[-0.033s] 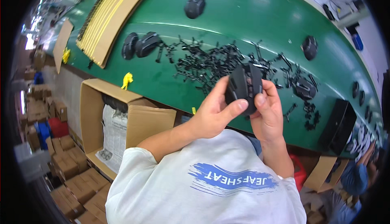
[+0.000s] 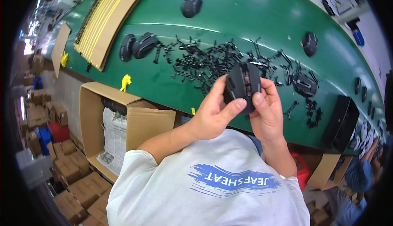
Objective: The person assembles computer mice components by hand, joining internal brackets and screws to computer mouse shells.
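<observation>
A black computer mouse (image 2: 243, 84) is held between both my hands above the table's near edge. My left hand (image 2: 219, 109) grips its left side, the thumb pressed on its lower end. On the other side my right hand (image 2: 268, 103) closes round it, thumb along the flank. A gap with inner parts shows down the middle of its top. Just beyond lies a loose pile of small black plastic parts (image 2: 204, 62). Another black mouse (image 2: 305, 86) rests at the pile's right end, and a pair of mice (image 2: 144, 45) sits at its left.
The green table (image 2: 163, 17) carries more mice (image 2: 191, 5), a cardboard sheet with yellow strips (image 2: 110, 21) and a black box (image 2: 340, 123). A yellow object (image 2: 125, 82) lies by the left edge. Below stands an open carton (image 2: 149, 123). Another person's arm (image 2: 370, 150) shows far right.
The mouse has turned slightly in my hands, so its top faces me more squarely. Both hands keep their hold. The whole view has shifted a little.
</observation>
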